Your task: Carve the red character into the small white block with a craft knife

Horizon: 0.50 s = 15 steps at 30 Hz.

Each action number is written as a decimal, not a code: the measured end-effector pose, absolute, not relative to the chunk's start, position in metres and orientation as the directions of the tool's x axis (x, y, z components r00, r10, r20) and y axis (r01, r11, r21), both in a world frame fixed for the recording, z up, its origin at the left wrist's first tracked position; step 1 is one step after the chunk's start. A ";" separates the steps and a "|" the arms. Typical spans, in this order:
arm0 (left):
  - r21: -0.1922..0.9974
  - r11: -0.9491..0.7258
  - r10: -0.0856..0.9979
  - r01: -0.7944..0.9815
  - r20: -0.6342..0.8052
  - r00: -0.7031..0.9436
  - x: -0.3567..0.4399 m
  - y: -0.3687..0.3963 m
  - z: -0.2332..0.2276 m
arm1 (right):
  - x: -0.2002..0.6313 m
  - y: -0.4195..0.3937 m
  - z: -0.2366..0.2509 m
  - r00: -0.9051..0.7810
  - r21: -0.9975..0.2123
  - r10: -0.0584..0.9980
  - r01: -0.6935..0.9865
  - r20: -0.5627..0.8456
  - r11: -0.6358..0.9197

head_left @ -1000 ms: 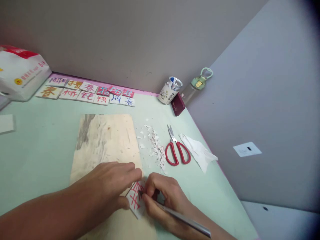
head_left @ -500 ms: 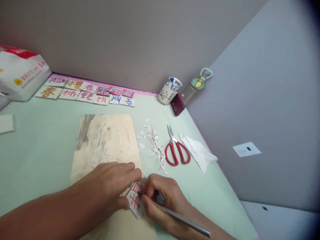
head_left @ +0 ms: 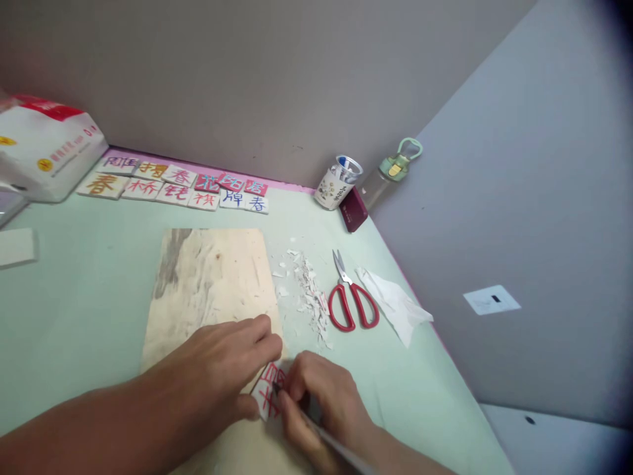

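Observation:
My left hand (head_left: 222, 359) is closed round a small white tile (head_left: 266, 404) at the right side of a wooden board (head_left: 217, 277); thumb and fingers grip its left side. Red brush-like characters mark the tile's face. In a pen-like grip, my right hand (head_left: 329, 389) holds a slim carving knife (head_left: 346, 454) with a silvery handle. Its dark tip touches the red strokes near the tile's middle. The fingers of my right hand cover the tile's right part.
Pale shavings (head_left: 311, 293) lie right of the board, beside red-handled scissors (head_left: 352, 300) and a crumpled tissue (head_left: 395, 307). Lettered tiles (head_left: 143, 188) line the back edge. A can (head_left: 333, 188), a maroon box (head_left: 353, 211) and a bottle (head_left: 383, 181) stand in the corner; a tissue pack (head_left: 54, 148) sits left.
The knife's handle has swung down and toward me, its tip still on the red strokes. The tile has shifted slightly under my hands, and the whole view has moved a little.

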<state>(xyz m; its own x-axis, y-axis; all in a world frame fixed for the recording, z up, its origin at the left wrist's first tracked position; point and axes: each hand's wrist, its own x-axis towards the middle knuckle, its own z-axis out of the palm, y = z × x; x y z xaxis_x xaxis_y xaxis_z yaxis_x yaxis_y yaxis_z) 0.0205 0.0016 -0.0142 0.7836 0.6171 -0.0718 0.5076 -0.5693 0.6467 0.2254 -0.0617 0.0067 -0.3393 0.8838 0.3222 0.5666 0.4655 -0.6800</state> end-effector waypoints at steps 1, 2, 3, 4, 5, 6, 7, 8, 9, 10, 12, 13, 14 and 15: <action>0.648 -0.572 0.620 0.503 -0.059 0.782 0.021 0.001 -0.014 | 0.224 -0.062 0.003 -0.392 -0.555 0.805 0.584 0.446 0.592; 0.649 -0.575 0.623 0.498 -0.047 0.781 0.021 0.001 -0.013 | 0.223 -0.062 0.001 -0.448 -0.416 0.714 0.595 0.539 0.688; 0.649 -0.579 0.623 0.493 -0.037 0.781 0.021 0.001 -0.011 | 0.223 -0.062 -0.001 -0.500 -0.292 0.634 0.600 0.590 0.745; 0.648 -0.584 0.620 0.488 -0.032 0.784 0.021 0.002 -0.008 | 0.222 -0.062 -0.002 -0.548 -0.199 0.580 0.601 0.603 0.774; 0.647 -0.589 0.612 0.484 -0.034 0.790 0.021 0.002 -0.006 | 0.222 -0.062 -0.002 -0.586 -0.139 0.549 0.598 0.596 0.789; 0.644 -0.592 0.604 0.484 -0.042 0.796 0.021 0.003 -0.004 | 0.223 -0.063 -0.001 -0.615 -0.104 0.539 0.599 0.576 0.794; 0.641 -0.594 0.598 0.486 -0.053 0.800 0.020 0.004 -0.002 | 0.224 -0.063 0.000 -0.634 -0.086 0.536 0.598 0.557 0.797; 0.639 -0.593 0.595 0.490 -0.063 0.801 0.020 0.004 -0.001 | 0.224 -0.064 0.002 -0.648 -0.078 0.534 0.595 0.542 0.800; 0.640 -0.593 0.590 0.489 -0.068 0.805 0.020 0.005 0.000 | 0.225 -0.064 0.005 -0.666 -0.070 0.531 0.587 0.524 0.806; 0.645 -0.593 0.585 0.482 -0.067 0.808 0.019 0.006 0.000 | 0.226 -0.065 0.008 -0.683 -0.061 0.526 0.581 0.506 0.812; 0.666 -0.592 0.573 0.453 -0.047 0.818 0.017 0.007 -0.001 | 0.227 -0.065 0.014 -0.715 -0.050 0.520 0.566 0.468 0.823; 0.682 -0.590 0.563 0.432 -0.036 0.826 0.016 0.008 0.000 | 0.227 -0.065 0.017 -0.734 -0.044 0.518 0.559 0.440 0.828; 0.697 -0.585 0.555 0.416 -0.030 0.831 0.015 0.010 0.001 | 0.228 -0.066 0.019 -0.755 -0.035 0.518 0.552 0.402 0.833; 0.709 -0.578 0.550 0.404 -0.026 0.835 0.015 0.011 0.002 | 0.229 -0.066 0.020 -0.775 -0.024 0.515 0.545 0.366 0.838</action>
